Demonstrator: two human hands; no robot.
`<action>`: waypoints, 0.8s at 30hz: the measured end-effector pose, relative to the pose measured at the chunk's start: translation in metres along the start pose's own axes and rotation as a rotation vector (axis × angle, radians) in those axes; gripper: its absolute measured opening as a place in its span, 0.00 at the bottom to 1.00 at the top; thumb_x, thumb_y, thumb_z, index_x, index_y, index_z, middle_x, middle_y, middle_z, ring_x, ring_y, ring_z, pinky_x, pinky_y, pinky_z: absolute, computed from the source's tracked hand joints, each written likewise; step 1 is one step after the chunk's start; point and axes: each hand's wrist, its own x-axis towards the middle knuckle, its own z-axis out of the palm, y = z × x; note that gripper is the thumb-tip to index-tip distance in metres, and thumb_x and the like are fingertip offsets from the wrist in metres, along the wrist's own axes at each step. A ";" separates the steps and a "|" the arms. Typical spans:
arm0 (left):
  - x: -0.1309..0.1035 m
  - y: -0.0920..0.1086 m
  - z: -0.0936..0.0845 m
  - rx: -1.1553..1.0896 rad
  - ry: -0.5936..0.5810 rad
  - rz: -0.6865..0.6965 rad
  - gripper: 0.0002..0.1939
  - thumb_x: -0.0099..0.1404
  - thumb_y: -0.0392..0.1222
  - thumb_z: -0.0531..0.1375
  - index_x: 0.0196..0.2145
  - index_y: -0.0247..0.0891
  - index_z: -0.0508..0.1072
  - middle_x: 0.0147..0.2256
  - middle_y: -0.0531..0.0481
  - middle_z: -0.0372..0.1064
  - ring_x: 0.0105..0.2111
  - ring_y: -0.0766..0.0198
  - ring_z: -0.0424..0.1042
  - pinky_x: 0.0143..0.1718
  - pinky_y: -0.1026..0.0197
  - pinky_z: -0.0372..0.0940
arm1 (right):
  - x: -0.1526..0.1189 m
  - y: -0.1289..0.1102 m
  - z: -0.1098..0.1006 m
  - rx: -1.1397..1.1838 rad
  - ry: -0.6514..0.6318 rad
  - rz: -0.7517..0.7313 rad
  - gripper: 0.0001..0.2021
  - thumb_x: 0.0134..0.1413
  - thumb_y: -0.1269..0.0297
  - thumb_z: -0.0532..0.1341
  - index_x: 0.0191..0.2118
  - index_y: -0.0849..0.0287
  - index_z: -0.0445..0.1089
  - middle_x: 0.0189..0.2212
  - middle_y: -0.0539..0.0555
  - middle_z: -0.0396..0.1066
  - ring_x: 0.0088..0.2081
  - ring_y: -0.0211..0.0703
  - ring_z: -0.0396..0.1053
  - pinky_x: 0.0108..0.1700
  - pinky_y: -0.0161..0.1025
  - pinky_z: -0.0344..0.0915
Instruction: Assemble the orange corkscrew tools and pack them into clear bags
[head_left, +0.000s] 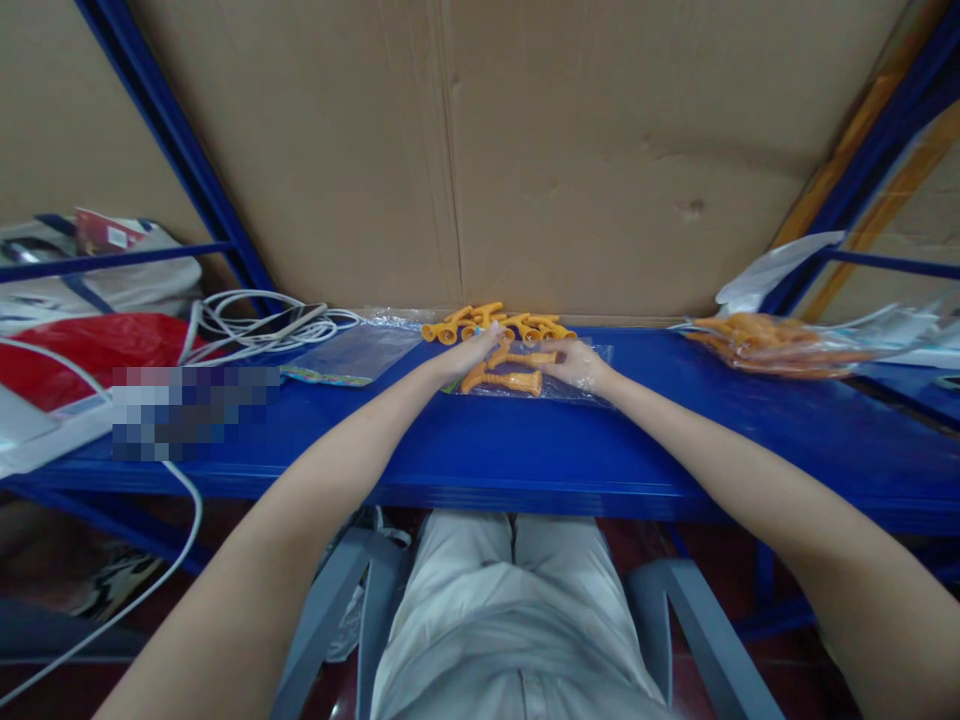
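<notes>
On the blue table, a clear plastic bag (592, 392) lies flat in front of me. A yellow horn-shaped plastic piece (525, 382) with a flared end and a crosswise head rests on the bag; I cannot tell whether it is inside. Just behind it lies a second yellow piece (529, 358). My right hand (585, 366) has its fingers closed on the flared end of this second piece. Near its other end is my left hand (480, 350), fingers pressed together, what they grip being hidden. Several more yellow pieces (457, 325) form a row behind my hands.
Flat clear bags (360, 352) lie to the left, beside coiled white cable (262, 325) and a red bag (97, 350). At right sits a bag of yellow pieces (757, 345). A cardboard wall (525, 160) closes the back, between blue metal posts (180, 140).
</notes>
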 end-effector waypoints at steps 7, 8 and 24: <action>0.004 -0.004 0.001 0.030 0.028 -0.027 0.34 0.73 0.56 0.32 0.68 0.40 0.53 0.68 0.45 0.51 0.69 0.56 0.45 0.67 0.51 0.43 | 0.004 0.012 0.005 0.066 -0.016 0.065 0.15 0.52 0.67 0.66 0.46 0.63 0.78 0.36 0.57 0.78 0.33 0.44 0.74 0.41 0.45 0.72; 0.003 -0.004 0.000 0.026 0.024 -0.033 0.34 0.73 0.56 0.31 0.68 0.40 0.52 0.67 0.45 0.52 0.69 0.57 0.45 0.67 0.51 0.43 | 0.004 0.014 0.006 0.083 -0.009 0.069 0.16 0.51 0.68 0.66 0.48 0.63 0.77 0.36 0.56 0.78 0.32 0.44 0.73 0.41 0.45 0.72; 0.008 -0.011 -0.005 -0.047 0.117 -0.051 0.37 0.72 0.59 0.28 0.68 0.39 0.51 0.68 0.44 0.50 0.69 0.57 0.46 0.68 0.51 0.42 | -0.001 0.011 -0.003 0.450 -0.200 0.050 0.16 0.49 0.63 0.68 0.45 0.61 0.75 0.48 0.60 0.74 0.39 0.44 0.75 0.46 0.48 0.73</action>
